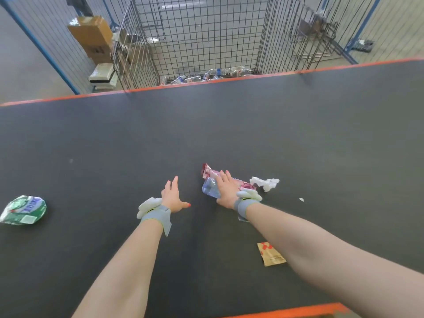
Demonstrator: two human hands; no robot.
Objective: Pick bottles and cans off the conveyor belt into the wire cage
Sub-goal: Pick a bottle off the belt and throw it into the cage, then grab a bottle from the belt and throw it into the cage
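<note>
Right hand (226,189): laid over the clear bottle (210,188), my fingers nearly straight, nothing gripped yet. Left hand (172,198): spread wide, empty, over bare belt just beside. Conveyor belt (252,125): dark, orange-edged. Wire cage (206,42): beyond the far edge, bottles already on its floor. Crushed green-labelled bottle (23,210): far left, well apart from both hands. Clear bottle: on its side under my right palm, red-and-white wrapper (245,186) against it. Crumpled white paper (265,183) and brown sachet (271,253): near, not wanted. Handling note: I judge I should curl my fingers round the bottle's body alone, leave the wrapper behind, and send it well over the far edge.
</note>
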